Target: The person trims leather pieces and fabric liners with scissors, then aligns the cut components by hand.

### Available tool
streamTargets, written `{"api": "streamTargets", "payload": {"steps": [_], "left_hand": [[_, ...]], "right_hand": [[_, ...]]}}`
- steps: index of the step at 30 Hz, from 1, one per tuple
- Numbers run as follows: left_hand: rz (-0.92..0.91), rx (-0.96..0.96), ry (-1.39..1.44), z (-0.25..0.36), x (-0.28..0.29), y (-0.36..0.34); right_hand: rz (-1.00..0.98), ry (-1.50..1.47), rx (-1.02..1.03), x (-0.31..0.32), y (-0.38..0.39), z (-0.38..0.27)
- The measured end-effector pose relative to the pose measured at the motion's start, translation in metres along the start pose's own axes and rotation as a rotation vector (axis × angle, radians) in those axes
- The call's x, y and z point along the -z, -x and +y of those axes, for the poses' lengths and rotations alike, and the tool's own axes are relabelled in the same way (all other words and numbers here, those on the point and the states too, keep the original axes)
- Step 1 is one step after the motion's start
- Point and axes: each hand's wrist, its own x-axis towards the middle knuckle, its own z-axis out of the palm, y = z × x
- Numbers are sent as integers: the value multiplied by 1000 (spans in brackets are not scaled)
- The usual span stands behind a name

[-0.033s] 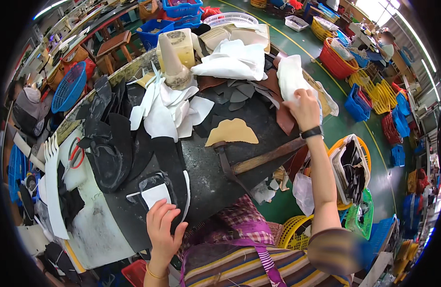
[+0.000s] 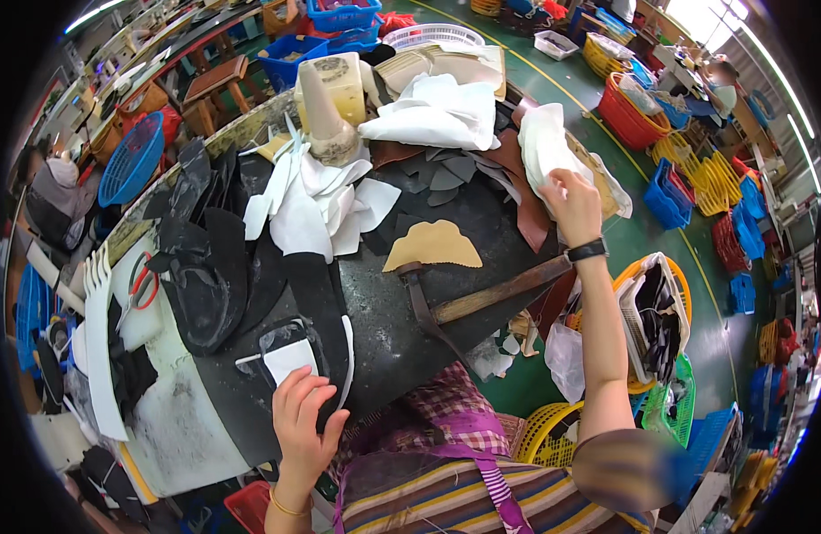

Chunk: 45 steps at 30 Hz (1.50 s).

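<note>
My right hand has its fingers curled onto the edge of a pile of white padded pieces at the right of the black work surface. My left hand rests its spread fingertips by a small white square lying on dark cut pieces. Between my hands lie a tan scalloped piece and a wooden-handled hammer. A fanned heap of white pieces sits beyond them, below an upright pale post.
Red-handled scissors and long white strips lie at the left. A second white pile is at the back. An orange basket with folded pieces stands right of my arm. Coloured baskets and a co-worker are farther right.
My right hand has shifted very slightly rightward at the white pile. My left hand looks the same, and the pieces lie as before.
</note>
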Motion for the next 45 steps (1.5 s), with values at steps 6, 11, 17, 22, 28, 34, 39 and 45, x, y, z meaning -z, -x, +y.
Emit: {"api": "streamTargets", "payload": {"steps": [6, 11, 17, 22, 28, 34, 39, 45], "left_hand": [[84, 90, 263, 14, 8, -6], [-54, 414, 1326, 31, -15, -62], [227, 339, 1102, 24, 13, -34], [335, 378, 1130, 20, 34, -6], [369, 331, 989, 17, 52, 21], [332, 302, 898, 13, 72, 49], [397, 317, 904, 11, 80, 63], [430, 331, 827, 5, 79, 65]], "right_hand": [[220, -98, 6, 26, -1, -30], [45, -356, 926, 59, 55, -176], [-155, -675, 963, 65, 83, -244], [-168, -666, 1020, 80, 96, -277], [-563, -973, 721, 89, 113, -300], [-713, -971, 784, 89, 116, -321], [-771, -951, 884, 86, 119, -335], [-790, -992, 931, 76, 119, -345]]}}
